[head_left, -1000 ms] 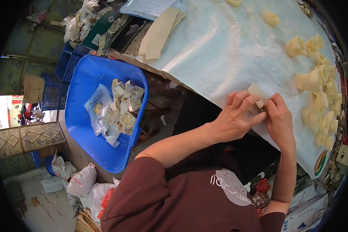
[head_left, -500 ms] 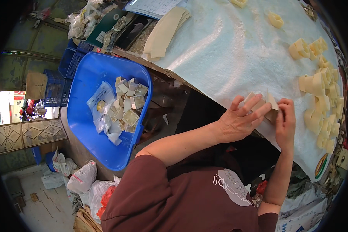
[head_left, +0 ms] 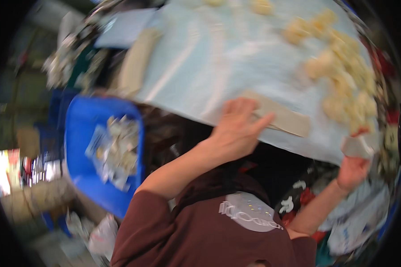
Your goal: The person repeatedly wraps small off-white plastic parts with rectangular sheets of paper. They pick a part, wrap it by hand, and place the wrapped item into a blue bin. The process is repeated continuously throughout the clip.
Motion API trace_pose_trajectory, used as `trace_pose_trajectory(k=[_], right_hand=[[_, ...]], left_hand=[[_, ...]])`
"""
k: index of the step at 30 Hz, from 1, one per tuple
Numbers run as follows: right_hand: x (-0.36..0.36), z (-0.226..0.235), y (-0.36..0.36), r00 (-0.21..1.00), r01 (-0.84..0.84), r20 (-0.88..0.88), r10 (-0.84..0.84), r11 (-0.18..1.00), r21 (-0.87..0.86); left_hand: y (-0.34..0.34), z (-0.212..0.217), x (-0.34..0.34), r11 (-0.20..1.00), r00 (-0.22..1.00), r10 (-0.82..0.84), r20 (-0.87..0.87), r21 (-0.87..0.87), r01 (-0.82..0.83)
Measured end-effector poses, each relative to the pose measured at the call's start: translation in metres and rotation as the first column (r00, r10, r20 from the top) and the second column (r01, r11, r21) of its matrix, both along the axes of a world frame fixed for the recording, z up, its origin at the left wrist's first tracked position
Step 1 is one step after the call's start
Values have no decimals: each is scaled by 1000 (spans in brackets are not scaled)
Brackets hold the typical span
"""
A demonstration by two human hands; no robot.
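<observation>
My left hand [head_left: 237,130] rests at the near edge of the cloth-covered table, thumb and fingers apart. It touches one end of a flat, beige card-like strip [head_left: 286,119] lying on the cloth. Off the table's right corner, my right hand [head_left: 355,169] is closed round a pale, whitish band-like piece [head_left: 357,147]; motion blur hides its exact kind. Several cream ring-shaped pieces [head_left: 343,66] sit in a cluster on the right of the cloth, left of the table's far right edge.
A stack of curved beige strips [head_left: 138,62] lies at the table's left edge, beside a pale sheet [head_left: 125,27]. Below the table on the left stands a blue tub [head_left: 82,147] holding several cream pieces [head_left: 122,142] and plastic bags. White sacks [head_left: 356,222] lie at lower right.
My hands have parted: the right has swung out to the right and holds a pale band-like piece. The strip, bent between both hands before, now lies flat under my left hand. The view has shifted.
</observation>
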State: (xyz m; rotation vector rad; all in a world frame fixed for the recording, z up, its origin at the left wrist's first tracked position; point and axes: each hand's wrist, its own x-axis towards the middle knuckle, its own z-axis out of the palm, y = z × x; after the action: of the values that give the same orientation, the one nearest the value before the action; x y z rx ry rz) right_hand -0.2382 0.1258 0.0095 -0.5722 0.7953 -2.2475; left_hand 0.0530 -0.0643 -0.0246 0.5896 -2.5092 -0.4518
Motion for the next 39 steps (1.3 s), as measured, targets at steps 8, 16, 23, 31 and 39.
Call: trace_pose_trajectory(k=[8,16,23,31,39], right_hand=[[101,3,-37,975,-218,-20,223,964,156],[91,-1,-23,972,-220,108,210,971,93],[68,-2,-6,964,171,-237,-118,961,219],[69,6,-3,965,193,-220,-146,958,211],[64,3,11,978,164,-166,-129,962,219]], left_hand=[[14,65,-57,740,923,-243,-300,557,376],[46,48,-89,487,976,-182,-117,852,193],[6,56,-138,936,901,-334,-279,17,352],[-53,50,-207,989,997,82,3,-123,-82],[-77,84,-188,696,948,-22,-317,676,242]])
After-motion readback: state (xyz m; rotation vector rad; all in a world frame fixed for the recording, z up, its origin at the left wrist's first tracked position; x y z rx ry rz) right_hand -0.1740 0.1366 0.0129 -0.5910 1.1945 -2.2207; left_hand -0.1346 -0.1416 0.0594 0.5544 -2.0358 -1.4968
